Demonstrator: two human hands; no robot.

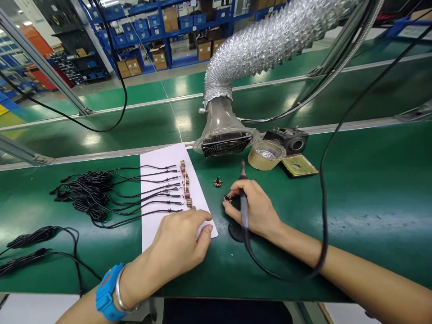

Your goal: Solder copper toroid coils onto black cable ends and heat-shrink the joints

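Loosely curled, left hand (182, 238) was over near end of white paper (158, 156), thumb and forefinger apart. Right hand (259, 210) gripped soldering iron (243, 209), tip pointing away; small wound coil (228, 198) sat between thumb and fingertips. Farther off, second coil (218, 182) lay on green bench (364, 180), fan (227, 145) beyond.

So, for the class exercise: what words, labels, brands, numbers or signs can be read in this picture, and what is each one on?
None can be read.
Blue wristband: reddish marks, too blurred to read.
Cardboard boxes in the background: any markings are too small to read.
White paper: no writing visible.
Soldering iron in the right hand: no lettering that can be made out.
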